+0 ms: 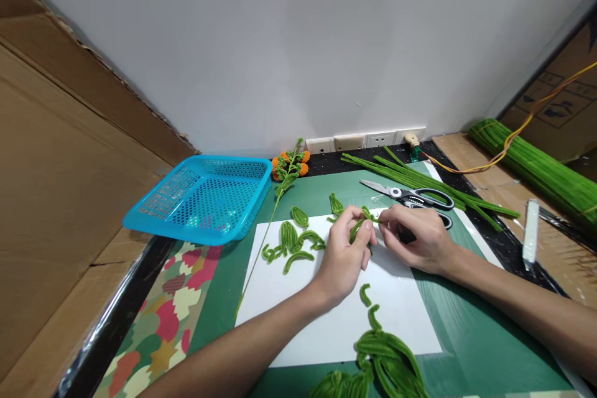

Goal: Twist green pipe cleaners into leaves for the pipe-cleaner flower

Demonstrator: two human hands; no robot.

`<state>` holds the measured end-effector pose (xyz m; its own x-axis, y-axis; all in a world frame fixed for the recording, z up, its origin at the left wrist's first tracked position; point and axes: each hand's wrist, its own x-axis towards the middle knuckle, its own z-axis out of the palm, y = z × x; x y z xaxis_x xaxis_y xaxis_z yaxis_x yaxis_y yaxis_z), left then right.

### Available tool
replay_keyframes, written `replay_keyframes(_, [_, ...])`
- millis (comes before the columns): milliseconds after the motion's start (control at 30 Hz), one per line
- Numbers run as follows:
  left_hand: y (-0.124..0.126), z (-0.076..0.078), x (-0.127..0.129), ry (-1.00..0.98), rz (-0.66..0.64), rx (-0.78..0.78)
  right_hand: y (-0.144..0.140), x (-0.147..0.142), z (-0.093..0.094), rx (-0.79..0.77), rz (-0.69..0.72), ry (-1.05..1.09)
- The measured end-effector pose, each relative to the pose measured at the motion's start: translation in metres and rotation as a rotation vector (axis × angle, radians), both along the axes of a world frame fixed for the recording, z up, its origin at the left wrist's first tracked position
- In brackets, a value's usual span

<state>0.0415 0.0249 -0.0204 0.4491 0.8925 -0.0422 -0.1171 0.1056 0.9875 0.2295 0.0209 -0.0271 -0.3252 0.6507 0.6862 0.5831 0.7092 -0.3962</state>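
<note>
leaf piece (358, 228): green pipe cleaner, bent, over far edge of white sheet (326, 317)
left hand (344, 256): fingers pinched on leaf piece, palm down on sheet
right hand (415, 237): fingers pinch its other end, wrist low
step tip: likely keep both pinches close, bend tight
scissors (410, 197): just beyond sheet
basket (200, 198): left of sheet

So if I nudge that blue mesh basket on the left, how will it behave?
The blue mesh basket looks like thin perforated plastic, so probably light and easy to slide. It appears empty, adding no weight. One side seems to overhang the table edge and sit tilted, so a push leftward might tip it off.
</note>
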Motion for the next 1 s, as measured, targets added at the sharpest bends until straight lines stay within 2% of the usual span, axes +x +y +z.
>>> replay_keyframes(200, [0.0004,-0.0017,0.0001,-0.026,-0.018,-0.012,0.0006,0.0004,0.0015,0.006,-0.031,0.003])
replay_keyframes(467, [0.0016,0.0029,0.0005,0.0,-0.049,-0.001,0.0026,0.0018,-0.0024,0.095,-0.068,0.009])
replay_keyframes(733, [-0.0019,0.004,0.0003,0.012,-0.063,0.012,0.0023,0.0036,-0.0033,0.1,0.009,0.031])
replay_keyframes(1000, [0.003,0.0006,-0.0003,-0.016,-0.045,-0.021,0.0013,0.0028,-0.0042,0.104,0.007,0.071])
